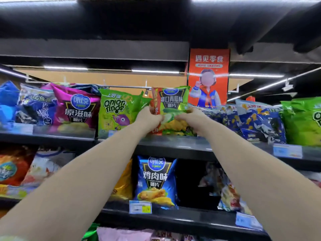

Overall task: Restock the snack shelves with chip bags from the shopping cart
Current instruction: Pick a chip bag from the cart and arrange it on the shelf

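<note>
Upper shelf [173, 144], left to right: blue bag [7, 101] is getting cut off by the left frame edge. Next, a dark blue bag [38, 108], print too blurred to read. Then a magenta chip bag [78, 110] and a green onion rings bag [116, 113], both standing upright, faces toward the camera.

Left hand [149, 117] is gripping the green cucumber chip bag [173, 103] at its lower left, fingers curled round the edge. The bag is sitting mid-shelf, just right of the onion rings, standing upright: long axis vertical, top seam up, label facing near. A red bag [155, 101] is showing as a sliver against its left edge, mostly hidden. Right hand [190, 114] is pinching the bag's lower right, fingers clenched on the foil. The hands are covering the bag's lower corners, so can't tell whether its base is resting on the shelf.

Further right: blue fish-print bags [257, 122] are leaning against each other; a green bag [304, 122] is running off the right edge. An orange poster [208, 63] is hanging above and behind.

Lower shelf [173, 219]: red-orange bag [12, 166], blurred; yellow bag [123, 185], half hidden by the left forearm; blue chicken chip bag [154, 180] standing upright above a price tag [140, 206].
</note>
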The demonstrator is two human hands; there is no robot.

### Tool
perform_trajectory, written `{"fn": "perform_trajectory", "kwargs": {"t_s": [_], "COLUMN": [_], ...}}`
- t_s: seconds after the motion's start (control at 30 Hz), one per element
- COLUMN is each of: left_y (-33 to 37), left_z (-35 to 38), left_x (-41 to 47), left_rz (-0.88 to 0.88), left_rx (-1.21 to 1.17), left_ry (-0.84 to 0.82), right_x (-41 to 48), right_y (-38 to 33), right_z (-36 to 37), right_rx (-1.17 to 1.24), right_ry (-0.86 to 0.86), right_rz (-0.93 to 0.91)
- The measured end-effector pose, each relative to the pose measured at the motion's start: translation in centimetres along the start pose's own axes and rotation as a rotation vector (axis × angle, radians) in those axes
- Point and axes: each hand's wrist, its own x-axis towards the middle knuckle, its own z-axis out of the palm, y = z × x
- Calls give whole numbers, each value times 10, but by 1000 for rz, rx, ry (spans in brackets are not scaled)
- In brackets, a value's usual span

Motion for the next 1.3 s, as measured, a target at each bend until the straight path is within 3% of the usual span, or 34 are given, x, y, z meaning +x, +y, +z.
{"fn": "perform_trajectory", "kwargs": {"t_s": [0.17,0.3,0.67,0.83,1.0,1.17,1.3], "left_y": [-21,-22,-30,-21,-4,14,26], "left_z": [-4,-2,6,8,15,28,39], "left_x": [16,26,39,25,12,2,-13], "left_rz": [34,66,-52,160,481,546,618], "left_rx": [197,277,390,427,718,798,831], "left_ry": [-63,-39,33,136,155,47,77], "right_x": [16,19,42,33,6,-29,-54], "right_y": [12,9,11,9,12,12,11], "right_z": [5,9,34,20,-6,-32,-53], "right_rx": [-85,-191,-359,-435,-529,-704,-945], "right_ry": [-81,-78,-61,46,151,143,168], "right_rz": [120,99,2,-101,-222,-322,-373]}}
